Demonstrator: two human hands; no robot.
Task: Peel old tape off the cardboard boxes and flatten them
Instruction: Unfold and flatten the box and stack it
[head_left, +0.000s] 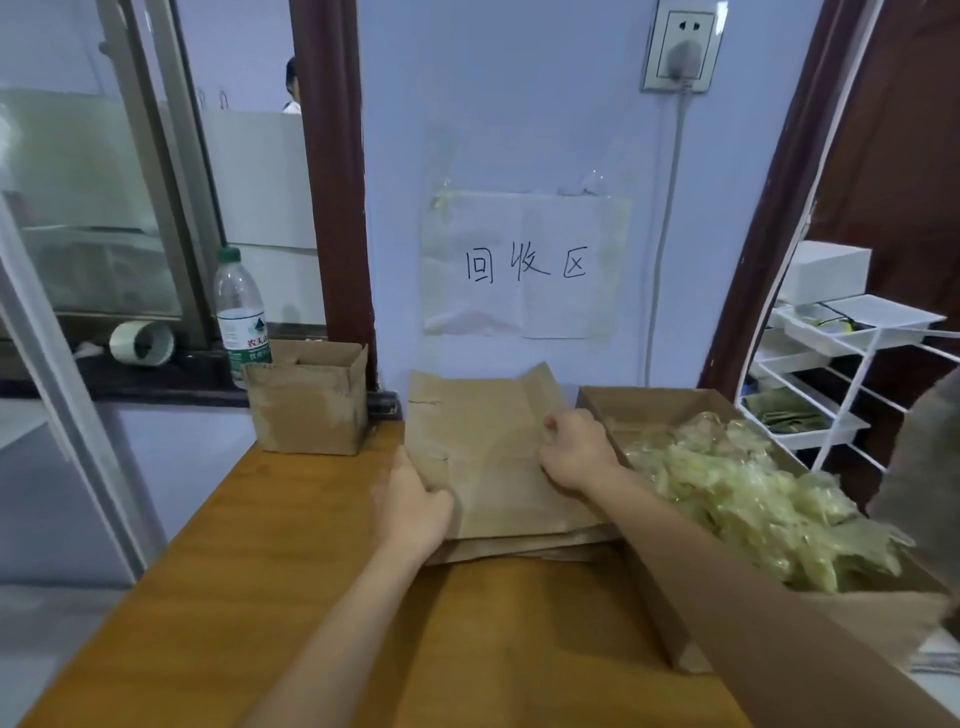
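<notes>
Both hands on the flattened box (498, 457), lying mid-table (260, 571) atop other flat cardboard. L hand (415, 501) clamps its left edge, thumb on top, fingers tucked under. R hand (574, 447) sits at the box's right side, fingertips pinched together on something at the surface; can't tell if it's tape, too blurry. Just right of the R hand: open carton (670, 408) heaped w/ peeled tape (753, 499). Beyond the L hand, upright small box (309, 402), flaps open, water bottle (241, 317) behind it.

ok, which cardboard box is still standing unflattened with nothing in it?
The small brown cardboard box at the table's far left, by the water bottle. The one under both hands is flat; the right tray holds peeled tape.
</notes>
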